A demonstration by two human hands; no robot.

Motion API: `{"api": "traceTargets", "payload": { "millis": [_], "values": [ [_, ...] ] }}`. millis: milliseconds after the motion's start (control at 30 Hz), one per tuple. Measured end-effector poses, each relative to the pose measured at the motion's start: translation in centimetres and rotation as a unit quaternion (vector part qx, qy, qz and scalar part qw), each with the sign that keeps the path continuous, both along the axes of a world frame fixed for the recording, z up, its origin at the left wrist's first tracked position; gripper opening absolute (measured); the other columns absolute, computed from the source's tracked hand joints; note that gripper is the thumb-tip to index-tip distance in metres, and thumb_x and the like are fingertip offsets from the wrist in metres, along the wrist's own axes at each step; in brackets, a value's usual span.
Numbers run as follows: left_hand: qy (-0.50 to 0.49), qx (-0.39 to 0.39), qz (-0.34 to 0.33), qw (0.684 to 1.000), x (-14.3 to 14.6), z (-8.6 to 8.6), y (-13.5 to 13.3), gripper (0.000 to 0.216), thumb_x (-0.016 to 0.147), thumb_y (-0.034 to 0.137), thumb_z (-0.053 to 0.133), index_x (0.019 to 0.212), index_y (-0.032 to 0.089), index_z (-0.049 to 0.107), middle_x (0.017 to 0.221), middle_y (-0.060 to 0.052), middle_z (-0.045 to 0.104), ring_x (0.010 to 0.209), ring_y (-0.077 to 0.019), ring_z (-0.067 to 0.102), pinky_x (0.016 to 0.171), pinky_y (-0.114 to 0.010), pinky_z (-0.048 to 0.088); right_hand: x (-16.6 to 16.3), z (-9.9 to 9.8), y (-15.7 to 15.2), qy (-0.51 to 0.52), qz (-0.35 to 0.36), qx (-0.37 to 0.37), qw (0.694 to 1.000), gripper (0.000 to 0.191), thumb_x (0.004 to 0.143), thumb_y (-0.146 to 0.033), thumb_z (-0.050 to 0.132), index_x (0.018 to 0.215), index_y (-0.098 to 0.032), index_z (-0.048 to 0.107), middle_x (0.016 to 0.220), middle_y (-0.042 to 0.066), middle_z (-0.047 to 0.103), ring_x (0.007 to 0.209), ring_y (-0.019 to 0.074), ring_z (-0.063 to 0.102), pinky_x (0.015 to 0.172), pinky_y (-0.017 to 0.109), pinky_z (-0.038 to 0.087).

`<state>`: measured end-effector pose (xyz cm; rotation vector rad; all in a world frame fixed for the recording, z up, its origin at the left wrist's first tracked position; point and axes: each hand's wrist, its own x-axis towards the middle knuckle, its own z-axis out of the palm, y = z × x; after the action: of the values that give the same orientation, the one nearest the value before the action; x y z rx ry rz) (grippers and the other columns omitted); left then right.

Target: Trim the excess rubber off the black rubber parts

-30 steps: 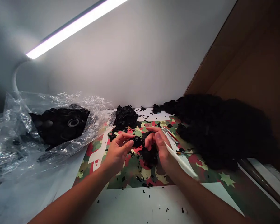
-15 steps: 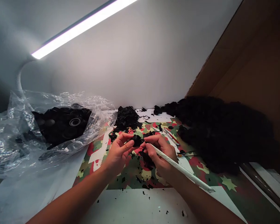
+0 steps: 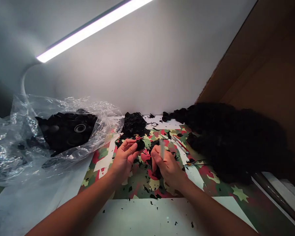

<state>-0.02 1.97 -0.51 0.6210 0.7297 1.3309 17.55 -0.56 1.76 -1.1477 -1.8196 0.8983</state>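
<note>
Both hands forward at center: left in a pinch, right in a closed grip

Bare forearms enter from the lower edge, one per side, and converge toward mid-view. Left forearm [image 3: 81, 198] slants up and rightward. Left hand [image 3: 123, 160] turned thumb side up, palm facing inward; thumb and index finger closed in a pinch, tips pointing right. Remaining fingers curl beneath, partly hidden. Right forearm [image 3: 208, 205] slants up and leftward. Right hand [image 3: 168, 167]: fingers folded inward, thumb bent along the near side; fingertips mostly hidden. Hands at roughly equal height, near each other but apart.
</note>
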Motion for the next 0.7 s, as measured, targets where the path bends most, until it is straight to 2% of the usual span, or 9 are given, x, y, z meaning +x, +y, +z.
{"api": "traceTargets", "payload": {
  "millis": [67, 167, 233, 333, 500, 600, 700],
  "values": [
    [-0.012, -0.005, 0.009, 1.000, -0.2, -0.2, 0.3, 0.020, 0.076, 0.023, 0.081, 0.089, 0.019, 0.066, 0.095, -0.002, 0.070, 0.092, -0.0140, 0.067, 0.092, -0.029, 0.055, -0.1, -0.3, -0.1, 0.035, -0.014, -0.032, 0.999, 0.062, 0.104, -0.052, 0.026, 0.057, -0.021, 0.052, 0.063, 0.001, 0.051, 0.061, 0.0149, 0.047, 0.059, 0.029, 0.040],
    [-0.014, -0.001, 0.009, 1.000, -0.2, -0.1, 0.3, 0.021, 0.076, 0.023, 0.081, 0.090, 0.019, 0.066, 0.095, -0.002, 0.070, 0.091, -0.0139, 0.067, 0.091, -0.028, 0.054, 0.1, -0.6, 0.0, 0.094, -0.074, -0.017, 0.993, 0.060, 0.104, -0.053, 0.029, 0.067, -0.021, 0.064, 0.061, 0.000, 0.051, 0.057, 0.0139, 0.047, 0.054, 0.028, 0.037],
    [-0.011, 0.010, 0.002, 1.000, -0.2, -0.1, 0.2, 0.020, 0.077, 0.023, 0.080, 0.090, 0.019, 0.066, 0.096, -0.003, 0.070, 0.092, -0.0143, 0.067, 0.092, -0.029, 0.053, 0.4, -0.6, 0.3, 0.128, -0.107, -0.001, 0.986, 0.046, 0.102, -0.051, 0.040, 0.084, -0.021, 0.071, 0.062, -0.001, 0.055, 0.056, 0.0138, 0.051, 0.055, 0.027, 0.040],
    [0.003, 0.023, -0.013, 1.000, 0.0, 0.0, 0.0, 0.019, 0.078, 0.025, 0.080, 0.090, 0.019, 0.067, 0.098, -0.003, 0.071, 0.095, -0.0158, 0.067, 0.094, -0.032, 0.052, 0.7, -0.1, 0.7, 0.145, -0.113, 0.019, 0.983, 0.024, 0.097, -0.041, 0.056, 0.105, -0.024, 0.070, 0.071, -0.001, 0.066, 0.068, 0.0163, 0.064, 0.065, 0.028, 0.049],
    [0.036, 0.033, -0.015, 0.999, 0.1, 0.3, -0.4, 0.020, 0.077, 0.026, 0.081, 0.092, 0.020, 0.069, 0.101, -0.003, 0.069, 0.097, -0.0166, 0.065, 0.092, -0.031, 0.052, 0.2, 0.5, 0.2, 0.079, -0.058, 0.109, 0.989, 0.025, 0.098, -0.030, 0.050, 0.107, -0.025, 0.073, 0.088, 0.004, 0.075, 0.091, 0.0210, 0.069, 0.084, 0.036, 0.053],
    [0.047, 0.032, -0.021, 0.998, 0.3, 0.7, -0.8, 0.021, 0.074, 0.024, 0.083, 0.089, 0.020, 0.069, 0.095, -0.001, 0.067, 0.092, -0.0149, 0.065, 0.086, -0.027, 0.053, -0.1, 0.3, -0.2, 0.109, -0.049, 0.074, 0.990, 0.018, 0.095, -0.029, 0.057, 0.107, -0.025, 0.071, 0.094, 0.004, 0.075, 0.087, 0.0206, 0.072, 0.078, 0.035, 0.057],
    [0.050, 0.024, -0.036, 0.998, 0.5, 1.0, -1.0, 0.023, 0.071, 0.023, 0.085, 0.087, 0.020, 0.069, 0.090, 0.001, 0.068, 0.085, -0.0126, 0.065, 0.081, -0.024, 0.053, -0.2, 0.0, -0.4, 0.146, -0.069, 0.030, 0.986, 0.009, 0.091, -0.032, 0.065, 0.089, -0.024, 0.067, 0.101, 0.004, 0.075, 0.084, 0.0200, 0.073, 0.071, 0.032, 0.057]
  ]
}}
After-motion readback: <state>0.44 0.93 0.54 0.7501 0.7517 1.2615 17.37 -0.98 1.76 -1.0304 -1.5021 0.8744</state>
